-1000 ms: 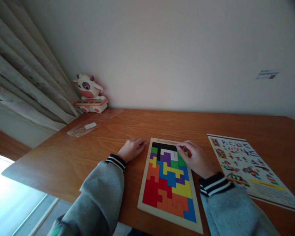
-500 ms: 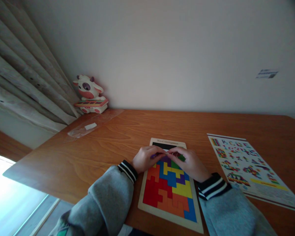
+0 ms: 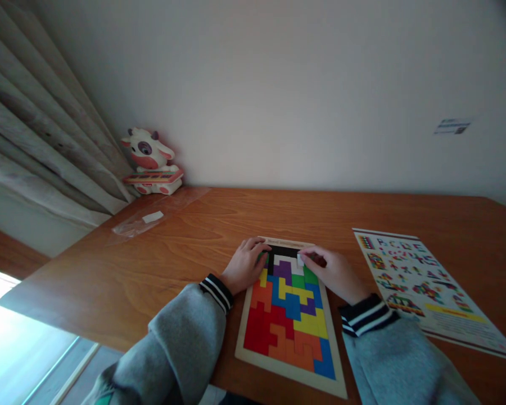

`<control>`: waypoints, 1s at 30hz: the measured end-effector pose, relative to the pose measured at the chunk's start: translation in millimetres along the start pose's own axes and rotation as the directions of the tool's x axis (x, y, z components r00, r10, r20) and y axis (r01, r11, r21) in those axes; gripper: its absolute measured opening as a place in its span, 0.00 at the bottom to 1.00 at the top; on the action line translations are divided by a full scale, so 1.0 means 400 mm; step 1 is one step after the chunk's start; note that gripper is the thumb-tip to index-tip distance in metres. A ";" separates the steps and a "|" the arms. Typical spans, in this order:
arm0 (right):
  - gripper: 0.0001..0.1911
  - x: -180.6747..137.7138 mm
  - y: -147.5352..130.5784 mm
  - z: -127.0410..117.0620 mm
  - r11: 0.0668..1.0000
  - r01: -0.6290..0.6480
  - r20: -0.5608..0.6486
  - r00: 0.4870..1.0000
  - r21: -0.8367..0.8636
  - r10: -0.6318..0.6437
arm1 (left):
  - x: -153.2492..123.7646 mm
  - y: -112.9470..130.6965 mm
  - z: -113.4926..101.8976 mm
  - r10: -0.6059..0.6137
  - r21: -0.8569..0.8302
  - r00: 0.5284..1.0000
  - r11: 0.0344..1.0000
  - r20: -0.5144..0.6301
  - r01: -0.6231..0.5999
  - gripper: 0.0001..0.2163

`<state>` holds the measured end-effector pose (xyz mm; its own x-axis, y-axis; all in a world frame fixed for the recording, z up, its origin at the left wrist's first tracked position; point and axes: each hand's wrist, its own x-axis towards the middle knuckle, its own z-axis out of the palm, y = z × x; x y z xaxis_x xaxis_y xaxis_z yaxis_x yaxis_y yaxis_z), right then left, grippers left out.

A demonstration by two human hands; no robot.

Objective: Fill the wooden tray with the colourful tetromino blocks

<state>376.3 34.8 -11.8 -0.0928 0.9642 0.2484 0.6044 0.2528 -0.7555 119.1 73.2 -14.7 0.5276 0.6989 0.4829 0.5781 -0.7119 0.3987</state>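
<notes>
A wooden puzzle board point(image 3: 253, 351) lies on the table in front of me, filled with coloured block pieces. My left hand point(image 3: 245, 265) rests on the board's upper left corner, fingers loosely spread over the edge and a green piece. My right hand point(image 3: 336, 274) lies on the board's upper right part. Its fingertips are pinched together on the right end of a white piece point(image 3: 285, 260) just under the black piece point(image 3: 283, 251) in the top row. Both arms wear grey sleeves with striped cuffs.
A printed sheet of colourful patterns point(image 3: 421, 284) lies to the right of the board. A cow toy point(image 3: 150, 162) stands at the back left by the curtain point(image 3: 37, 135), with a clear plastic bag point(image 3: 145, 220) in front of it. The table's left edge point(image 3: 46, 315) drops off.
Both hands met over the board's top half a moment ago. They have since parted, the left to the upper left corner, the right to the white piece.
</notes>
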 end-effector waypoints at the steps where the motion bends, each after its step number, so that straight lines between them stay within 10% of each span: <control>1: 0.13 0.000 0.000 0.003 0.999 0.010 0.008 1.000 -0.036 -0.010 | 0.000 0.000 0.000 -0.001 -0.004 1.000 1.000 0.001 0.001 0.10; 25: 0.20 -0.042 0.048 0.013 0.995 0.049 -0.240 0.970 0.088 -0.026 | -0.008 -0.020 -0.032 -0.019 -0.248 1.000 0.969 0.004 0.019 0.13; 30: 0.25 -0.071 0.053 0.007 0.815 -0.066 -0.325 0.896 0.576 0.303 | -0.022 -0.018 -0.031 -0.445 -0.680 0.891 0.680 -0.088 0.273 0.11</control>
<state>389.5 13.1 -36.5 0.3574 0.9142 0.1908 0.0424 0.1882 -0.9812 102.4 71.4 -12.1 0.1575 0.9337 0.3216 0.1135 -0.3406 0.9333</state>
